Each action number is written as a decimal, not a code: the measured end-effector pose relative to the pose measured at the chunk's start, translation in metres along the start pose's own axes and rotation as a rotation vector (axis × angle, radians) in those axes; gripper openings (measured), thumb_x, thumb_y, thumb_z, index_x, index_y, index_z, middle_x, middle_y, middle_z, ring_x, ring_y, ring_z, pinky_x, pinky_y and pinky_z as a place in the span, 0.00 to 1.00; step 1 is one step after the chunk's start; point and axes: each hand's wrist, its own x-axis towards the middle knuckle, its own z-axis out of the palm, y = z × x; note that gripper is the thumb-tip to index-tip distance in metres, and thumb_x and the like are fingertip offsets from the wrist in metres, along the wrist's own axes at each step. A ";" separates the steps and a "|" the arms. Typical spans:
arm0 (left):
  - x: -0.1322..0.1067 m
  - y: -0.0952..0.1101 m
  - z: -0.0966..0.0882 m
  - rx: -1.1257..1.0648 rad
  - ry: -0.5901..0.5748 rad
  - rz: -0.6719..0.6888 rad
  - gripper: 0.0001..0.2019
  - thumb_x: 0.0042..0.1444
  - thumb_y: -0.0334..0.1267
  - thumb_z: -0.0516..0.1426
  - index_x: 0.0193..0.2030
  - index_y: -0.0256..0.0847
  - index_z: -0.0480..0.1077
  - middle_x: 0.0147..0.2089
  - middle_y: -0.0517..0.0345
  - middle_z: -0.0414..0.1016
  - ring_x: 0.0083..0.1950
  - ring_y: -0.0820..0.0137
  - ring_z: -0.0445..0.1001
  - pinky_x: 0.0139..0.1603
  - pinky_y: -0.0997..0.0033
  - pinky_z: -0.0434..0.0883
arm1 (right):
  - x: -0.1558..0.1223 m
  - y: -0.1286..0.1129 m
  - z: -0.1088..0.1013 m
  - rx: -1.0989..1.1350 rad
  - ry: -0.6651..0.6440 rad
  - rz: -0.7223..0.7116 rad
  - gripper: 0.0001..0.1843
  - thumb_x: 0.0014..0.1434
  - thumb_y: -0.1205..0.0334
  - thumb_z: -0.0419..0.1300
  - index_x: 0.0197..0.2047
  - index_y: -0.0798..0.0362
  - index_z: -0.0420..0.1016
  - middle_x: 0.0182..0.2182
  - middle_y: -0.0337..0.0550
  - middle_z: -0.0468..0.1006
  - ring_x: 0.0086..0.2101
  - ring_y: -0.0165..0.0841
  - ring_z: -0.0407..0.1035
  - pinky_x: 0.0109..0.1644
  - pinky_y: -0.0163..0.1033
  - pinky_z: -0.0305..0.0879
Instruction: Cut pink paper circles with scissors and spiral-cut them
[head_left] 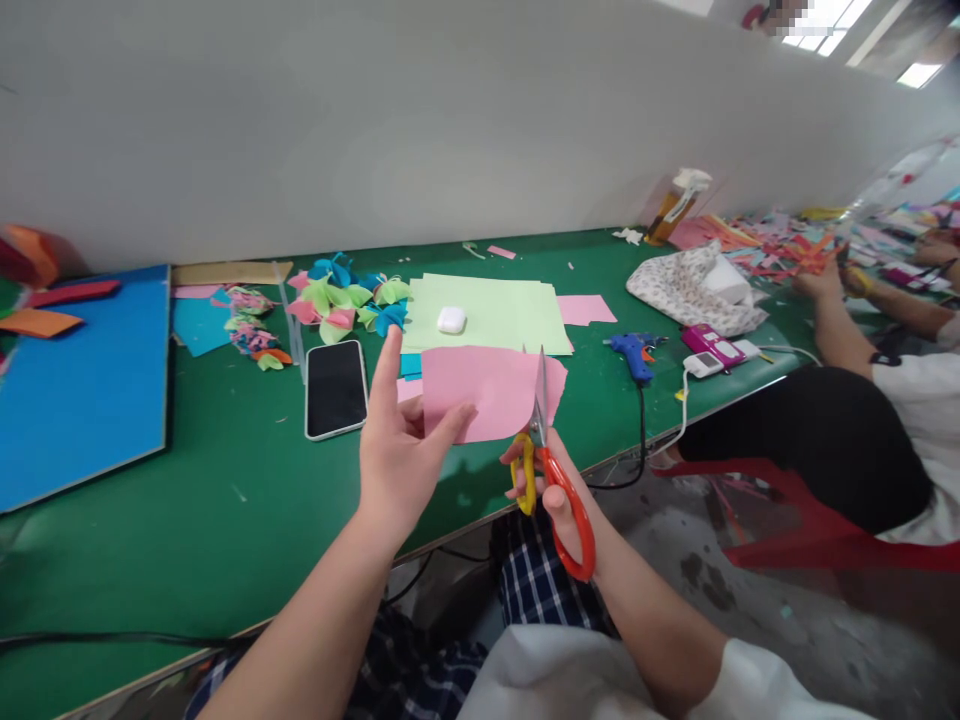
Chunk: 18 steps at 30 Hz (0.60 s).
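Observation:
My left hand [405, 430] pinches a pink sheet of paper [480, 385] by its left part, thumb in front and index finger pointing up. In my right hand [562, 490] is a pair of scissors [541, 430] with one red and one yellow handle loop. Their blades are parted around the right part of the pink paper, with a narrow piece standing out beyond them. Behind the paper lies a stack of pale green sheets [510, 300] with a white earphone case [451, 320] on it.
A phone [336, 390], coloured paper petals [337, 300] and a blue board [97, 380] lie to the left. On the right are a blue glue gun [634, 355], a patterned cloth bag [690, 290] and a bottle [675, 208]. A co-worker's hands [825, 280] handle paper strips farther right.

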 end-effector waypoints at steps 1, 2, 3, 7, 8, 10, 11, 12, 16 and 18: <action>0.000 0.000 0.000 0.007 -0.001 -0.001 0.51 0.44 0.34 0.70 0.75 0.45 0.53 0.47 0.50 0.81 0.23 0.78 0.71 0.22 0.78 0.74 | 0.000 -0.001 0.000 -0.003 0.005 -0.004 0.47 0.45 0.20 0.62 0.55 0.47 0.65 0.43 0.45 0.69 0.31 0.32 0.62 0.37 0.42 0.68; 0.000 -0.001 0.000 0.012 0.000 -0.005 0.51 0.44 0.34 0.71 0.75 0.46 0.53 0.49 0.48 0.80 0.23 0.79 0.71 0.22 0.78 0.74 | 0.000 -0.002 0.000 0.000 0.010 -0.006 0.47 0.44 0.20 0.62 0.55 0.47 0.66 0.41 0.44 0.69 0.31 0.32 0.61 0.36 0.42 0.67; 0.000 -0.001 0.000 0.013 0.001 -0.009 0.51 0.44 0.34 0.70 0.75 0.47 0.54 0.52 0.47 0.79 0.23 0.79 0.71 0.22 0.78 0.73 | 0.001 -0.002 0.000 0.009 0.016 -0.002 0.47 0.44 0.20 0.62 0.54 0.47 0.66 0.40 0.43 0.68 0.30 0.32 0.60 0.35 0.41 0.67; 0.001 0.000 0.000 0.002 -0.002 -0.015 0.51 0.44 0.34 0.70 0.74 0.50 0.54 0.65 0.42 0.71 0.24 0.81 0.72 0.21 0.79 0.74 | 0.001 -0.003 0.001 0.082 0.027 0.054 0.47 0.40 0.21 0.66 0.51 0.46 0.66 0.36 0.40 0.65 0.29 0.31 0.57 0.30 0.37 0.60; 0.002 0.001 0.000 -0.004 -0.003 -0.015 0.51 0.44 0.34 0.70 0.75 0.50 0.54 0.65 0.41 0.70 0.24 0.81 0.72 0.21 0.79 0.74 | 0.001 -0.003 0.001 0.094 0.024 0.070 0.46 0.39 0.21 0.66 0.51 0.46 0.66 0.36 0.39 0.65 0.29 0.30 0.57 0.29 0.36 0.58; 0.003 0.001 0.000 -0.018 -0.008 -0.023 0.52 0.44 0.34 0.70 0.75 0.50 0.52 0.63 0.42 0.73 0.23 0.80 0.72 0.22 0.78 0.75 | 0.000 -0.003 0.001 0.099 0.014 0.085 0.46 0.39 0.21 0.67 0.50 0.46 0.66 0.36 0.39 0.64 0.27 0.28 0.55 0.28 0.35 0.56; 0.003 0.001 0.000 -0.027 -0.013 -0.027 0.52 0.45 0.34 0.70 0.75 0.50 0.51 0.61 0.43 0.75 0.23 0.80 0.72 0.22 0.77 0.75 | 0.000 -0.003 0.000 0.095 0.012 0.085 0.45 0.40 0.21 0.66 0.50 0.46 0.66 0.35 0.38 0.64 0.27 0.28 0.55 0.27 0.35 0.55; 0.003 0.000 -0.001 -0.036 -0.017 -0.031 0.52 0.46 0.34 0.70 0.76 0.50 0.51 0.57 0.45 0.78 0.23 0.79 0.72 0.23 0.77 0.76 | -0.001 -0.002 0.000 0.089 0.010 0.086 0.45 0.40 0.21 0.66 0.49 0.46 0.66 0.35 0.38 0.64 0.26 0.27 0.54 0.27 0.34 0.55; 0.005 -0.002 -0.003 -0.059 -0.009 -0.038 0.51 0.47 0.35 0.69 0.76 0.47 0.50 0.42 0.54 0.82 0.22 0.76 0.73 0.26 0.73 0.79 | -0.001 -0.001 -0.001 0.076 0.009 0.113 0.47 0.39 0.20 0.66 0.49 0.46 0.65 0.33 0.35 0.63 0.25 0.25 0.54 0.24 0.32 0.54; 0.006 -0.003 -0.004 -0.058 -0.003 -0.050 0.52 0.48 0.35 0.69 0.76 0.45 0.48 0.33 0.60 0.80 0.22 0.74 0.74 0.26 0.72 0.80 | 0.000 0.000 -0.001 0.084 -0.001 0.122 0.47 0.37 0.20 0.66 0.49 0.47 0.64 0.32 0.34 0.62 0.24 0.24 0.52 0.23 0.31 0.53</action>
